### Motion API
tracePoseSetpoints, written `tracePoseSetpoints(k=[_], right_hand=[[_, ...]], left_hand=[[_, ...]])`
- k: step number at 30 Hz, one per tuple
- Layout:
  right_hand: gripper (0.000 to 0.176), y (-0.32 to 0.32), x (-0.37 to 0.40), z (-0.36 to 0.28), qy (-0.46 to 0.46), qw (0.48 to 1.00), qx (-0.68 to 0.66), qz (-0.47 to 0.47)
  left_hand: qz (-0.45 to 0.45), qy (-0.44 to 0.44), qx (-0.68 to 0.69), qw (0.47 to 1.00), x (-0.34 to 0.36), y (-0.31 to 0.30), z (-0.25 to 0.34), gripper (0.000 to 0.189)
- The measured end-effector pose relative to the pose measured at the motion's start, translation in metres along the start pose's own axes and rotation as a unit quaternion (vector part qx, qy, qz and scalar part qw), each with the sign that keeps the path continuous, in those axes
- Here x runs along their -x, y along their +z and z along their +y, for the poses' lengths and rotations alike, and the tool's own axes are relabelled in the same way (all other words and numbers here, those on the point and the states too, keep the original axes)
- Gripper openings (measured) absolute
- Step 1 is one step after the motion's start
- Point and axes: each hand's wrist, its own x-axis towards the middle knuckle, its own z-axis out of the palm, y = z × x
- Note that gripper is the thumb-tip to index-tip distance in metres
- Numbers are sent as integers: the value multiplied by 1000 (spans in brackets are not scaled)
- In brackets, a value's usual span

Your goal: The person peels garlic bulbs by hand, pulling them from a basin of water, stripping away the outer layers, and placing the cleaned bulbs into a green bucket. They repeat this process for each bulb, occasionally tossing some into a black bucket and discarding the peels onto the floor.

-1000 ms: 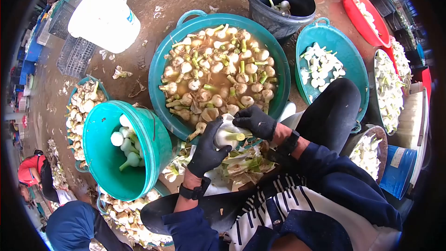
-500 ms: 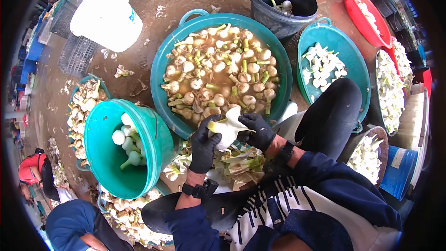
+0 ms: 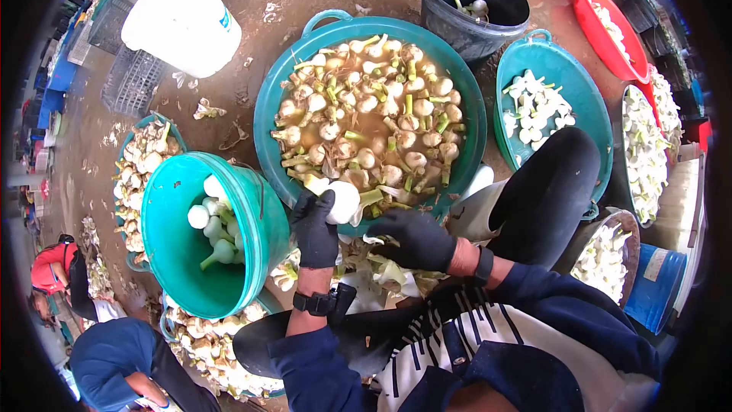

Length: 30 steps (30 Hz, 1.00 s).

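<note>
My left hand [image 3: 314, 230], in a black glove, grips a white garlic bulb [image 3: 344, 203] at the near rim of a big teal tub [image 3: 263, 133]. A pale greenish strip of husk [image 3: 370, 198] shows beside the bulb. To the right, my gloved right hand [image 3: 418, 239] is apart from the bulb, its fingers curled on a pale scrap of garlic skin [image 3: 373, 240]. Several unpeeled garlic bulbs [image 3: 366, 104] with cut stems float in the tub's brown water. Below my hands lies a heap of stripped husks [image 3: 389, 273].
A tilted green bucket [image 3: 171, 259] holding white bulbs stands left. A teal basin [image 3: 587, 107] with peeled garlic is at right. Around them are a black bucket [image 3: 476, 19], a white bucket [image 3: 183, 23], a red basin [image 3: 610, 30] and a blue container [image 3: 656, 286]. Another person [image 3: 114, 362] bends at lower left.
My right hand has come off the garlic bulb and moved down with a scrap of skin. The left hand has turned the bulb and shifted slightly left; its outer skin looks stripped back.
</note>
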Motion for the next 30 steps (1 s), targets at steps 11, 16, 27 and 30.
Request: tracePoseSetpoints(k=[11, 16, 27, 30], right_hand=[[19, 1, -25, 8, -73, 978, 115, 156], [12, 3, -31, 12, -69, 977, 163, 118], [18, 12, -17, 14, -98, 992, 30, 75], [21, 28, -4, 9, -162, 984, 69, -6]], left_hand=[[-24, 31, -170, 985, 7, 6, -16, 24], [-25, 76, -232, 969, 6, 9, -15, 26], [-72, 26, -308, 948, -11, -6, -14, 17], [-14, 51, -317, 947, -14, -9, -20, 17]])
